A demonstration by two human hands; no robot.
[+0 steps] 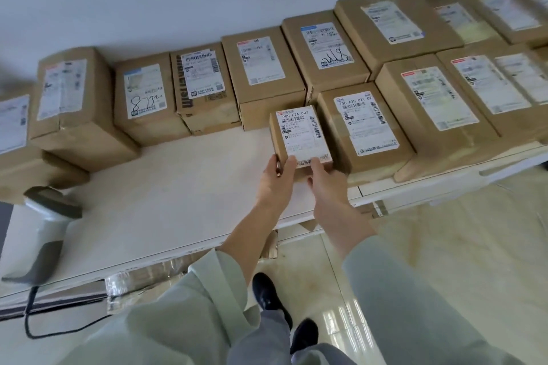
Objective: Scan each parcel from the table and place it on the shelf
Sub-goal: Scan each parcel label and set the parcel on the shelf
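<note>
- Near the front edge of the white table (166, 192), towards its right half, both hands hold one small parcel (299, 135) by its near end
- Left hand (274, 179) curls round the near left corner, thumb on top and fingers along the side; right hand (324, 179) grips the near right corner, thumb lying over the bottom of the white label (301, 133)
- Whether the small parcel rests on the table or is raised just off it is hard to tell, as its underside is hidden
- It sits just beside the larger parcel marked 736 (363, 129) on its right, and just in front of the row of parcels (204, 86) along the back edge by the wall
- Label faces up; the long axis runs from front edge to back edge, leaning a little right at the far end, with the printed number at the far end and reading upright to the person
- Scanner (49, 225) stands well apart at the left front of the table, its cable hanging over the edge
- To do this step well, I would keep the thumbs off the barcodes, hold the box level with the label up, and carry it clear of the neighbours without nudging them
- Light and rigid by the look of it, so a gentle two-handed grip should do
</note>
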